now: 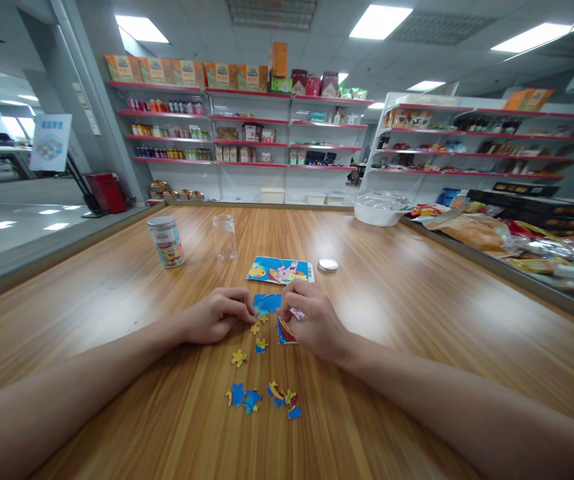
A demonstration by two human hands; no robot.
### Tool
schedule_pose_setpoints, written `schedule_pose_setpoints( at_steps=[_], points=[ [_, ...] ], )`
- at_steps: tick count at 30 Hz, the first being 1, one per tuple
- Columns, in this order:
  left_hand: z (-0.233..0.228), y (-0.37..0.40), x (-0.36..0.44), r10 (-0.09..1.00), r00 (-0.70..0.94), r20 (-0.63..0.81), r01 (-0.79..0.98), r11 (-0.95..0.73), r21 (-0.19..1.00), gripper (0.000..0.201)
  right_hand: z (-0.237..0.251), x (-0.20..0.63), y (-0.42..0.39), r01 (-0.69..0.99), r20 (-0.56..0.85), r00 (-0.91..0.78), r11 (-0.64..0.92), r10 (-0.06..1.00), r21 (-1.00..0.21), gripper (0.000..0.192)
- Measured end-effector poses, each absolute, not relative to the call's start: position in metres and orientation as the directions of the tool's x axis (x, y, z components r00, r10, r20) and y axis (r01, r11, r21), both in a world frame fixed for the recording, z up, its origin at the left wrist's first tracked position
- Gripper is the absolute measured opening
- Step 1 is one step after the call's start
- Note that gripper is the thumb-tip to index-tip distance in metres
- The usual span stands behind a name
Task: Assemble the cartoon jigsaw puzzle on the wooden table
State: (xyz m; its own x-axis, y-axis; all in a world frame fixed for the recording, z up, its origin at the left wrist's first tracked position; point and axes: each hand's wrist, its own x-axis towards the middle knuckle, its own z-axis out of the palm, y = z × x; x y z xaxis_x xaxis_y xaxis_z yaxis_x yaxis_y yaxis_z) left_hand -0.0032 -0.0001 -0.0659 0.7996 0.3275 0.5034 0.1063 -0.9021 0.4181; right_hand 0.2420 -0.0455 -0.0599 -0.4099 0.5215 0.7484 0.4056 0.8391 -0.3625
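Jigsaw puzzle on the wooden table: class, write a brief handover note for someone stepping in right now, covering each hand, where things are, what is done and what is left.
Left hand: fingertips on the assembled blue section.
Right hand: pinching a few joined pieces beside that section.
Reference picture lies beyond the hands, lid to its right, clear tube and printed can further left.
Done: only a small patch joined.
Left: loose pieces nearer the body, plus a few by the left hand.
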Motion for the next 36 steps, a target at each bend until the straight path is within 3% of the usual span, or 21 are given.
schedule_pose_setpoints(
  at_steps=[16,23,26,31,36],
  points=[
    [-0.068,0.001,-0.004,0.34,0.8,0.494,0.11,-0.893,0.436,0.03,-0.059,0.242,-0.049,0.395,0.731,-0.449,0.848,0.513,-0.353,0.022],
    [-0.067,0.001,-0.004,0.326,0.794,0.513,0.107,-0.906,0.41,0.033,-0.051,0.238,-0.062,0.263,0.62,-0.697,0.933,0.361,-0.248,0.017],
    [-0.066,0.001,-0.003,0.327,0.792,0.515,0.108,-0.906,0.408,0.032,-0.05,0.238,-0.064,0.264,0.592,-0.728,0.938,0.346,-0.223,0.019],
    [-0.067,0.001,-0.004,0.334,0.796,0.505,0.115,-0.902,0.415,0.03,-0.052,0.243,-0.059,0.257,0.567,-0.742,0.933,0.358,-0.253,0.013],
    [-0.068,0.001,-0.004,0.328,0.792,0.514,0.108,-0.905,0.412,0.031,-0.051,0.244,-0.058,0.075,0.49,-0.843,0.95,0.223,-0.304,0.006]
  ],
)
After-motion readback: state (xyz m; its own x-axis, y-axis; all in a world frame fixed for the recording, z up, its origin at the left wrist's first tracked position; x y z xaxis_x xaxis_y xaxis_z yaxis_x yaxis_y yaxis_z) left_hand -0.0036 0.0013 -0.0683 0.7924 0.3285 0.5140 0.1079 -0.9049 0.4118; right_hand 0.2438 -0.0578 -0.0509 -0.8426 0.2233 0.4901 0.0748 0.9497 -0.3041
